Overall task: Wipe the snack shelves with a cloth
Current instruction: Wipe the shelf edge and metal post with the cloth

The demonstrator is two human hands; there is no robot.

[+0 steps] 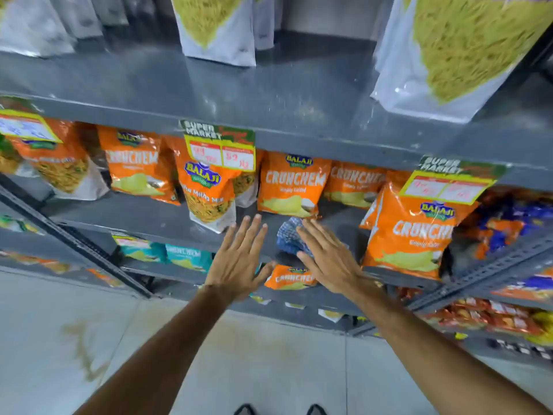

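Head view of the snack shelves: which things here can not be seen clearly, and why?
- Blue checked cloth: partly covered by the right hand; whether the hand presses it is unclear.
- Price tags: numbers blurred.
- Fallen orange pack: partly hidden between the left hand and the right hand.
- Yellow snack bag: top cut off by the picture edge.
- Shoes: cut off by the bottom edge.

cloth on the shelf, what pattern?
Blue and white check; the cloth shows in the head view, beside the right hand.

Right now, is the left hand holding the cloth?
No, the left hand is spread open and empty; the blue cloth lies under the right hand.
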